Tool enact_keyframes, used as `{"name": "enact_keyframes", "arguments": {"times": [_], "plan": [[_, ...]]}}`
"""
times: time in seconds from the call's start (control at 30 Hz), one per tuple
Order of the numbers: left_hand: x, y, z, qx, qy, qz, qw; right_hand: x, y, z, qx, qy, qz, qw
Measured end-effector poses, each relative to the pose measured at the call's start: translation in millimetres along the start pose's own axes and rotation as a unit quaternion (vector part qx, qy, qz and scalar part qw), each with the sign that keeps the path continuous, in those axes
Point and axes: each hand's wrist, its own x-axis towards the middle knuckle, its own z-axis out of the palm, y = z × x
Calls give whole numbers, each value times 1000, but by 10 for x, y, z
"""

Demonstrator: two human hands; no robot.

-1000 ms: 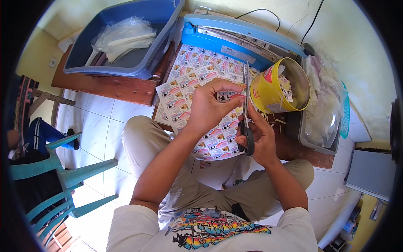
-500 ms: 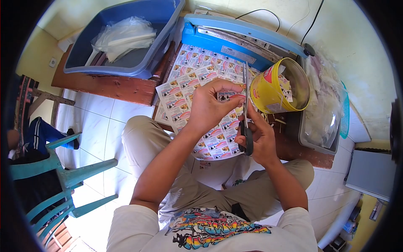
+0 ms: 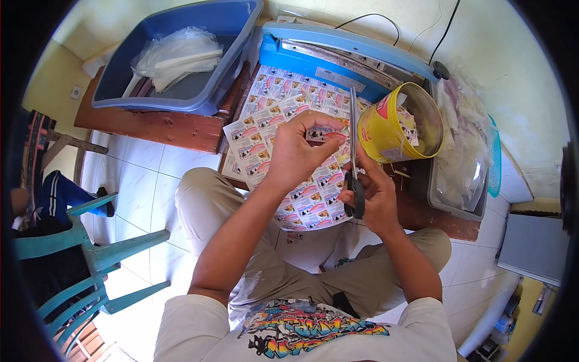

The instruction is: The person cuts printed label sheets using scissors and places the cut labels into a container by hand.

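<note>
My left hand (image 3: 295,145) pinches a small printed label (image 3: 326,133) between thumb and fingertips, above the sheets. My right hand (image 3: 374,187) has its fingers in the black handles of a pair of scissors (image 3: 354,114), whose blades point away from me and look nearly closed. The blades stand just right of the left fingertips; whether they touch the label I cannot tell. Below lie printed label sheets (image 3: 247,142), overlapping at angles. Beside the blades, a yellow tub (image 3: 380,131) leans toward the right and has cut paper pieces (image 3: 408,128) inside.
Behind the sheets stands a blue paper cutter (image 3: 325,72) with a long arm. A blue bin (image 3: 208,99) holding plastic bags is at the left, and a grey bin (image 3: 455,202) of clear plastic at the right. A green chair (image 3: 90,241) stands on the tiled floor.
My left fingertips and the label have shifted very slightly up and left. The scissors have barely moved and stay in my right hand.
</note>
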Motion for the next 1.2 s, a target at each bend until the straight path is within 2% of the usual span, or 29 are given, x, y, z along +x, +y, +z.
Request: {"name": "enact_keyframes", "arguments": {"times": [0.1, 0.17, 0.2, 0.27, 0.4, 0.47, 0.6, 0.67, 0.8, 0.97, 1.2], "plan": [[18, -4, -11, -26, 0, 3, 1000, 33, -80, -9, -45, 21, 6, 999], [20, -38, -16, -56, 5, 11, 998, 48, -143, -34, -214, 24, 52, 975], [22, -32, -16, -56, 3, 12, 998, 51, -121, -53, -214, 26, 51, 975], [25, -21, -11, -25, 14, 31, 999, 46, -11, -105, -393, 12, 0, 920], [40, -48, -31, -28, 23, 26, 999, 21, 166, -148, -431, 12, -57, 900], [40, -9, -38, 6, 40, 33, 999, 12, 134, -125, -465, -16, 22, 885], [42, -24, -69, 40, 27, 25, 999, 10, 161, -103, -505, -24, 37, 862], [47, -28, -62, 71, 52, 42, 995, 20, 195, -104, -502, -56, 84, 859], [49, -33, -44, 87, 47, 38, 994, 19, 172, -28, -542, -49, 68, 836], [49, -65, 2, 0, 49, 54, 997, 3, 157, 54, -564, -41, 49, 823], [29, -20, -29, 31, 45, 58, 997, 64, 215, 148, -575, -36, 80, 813]]}}
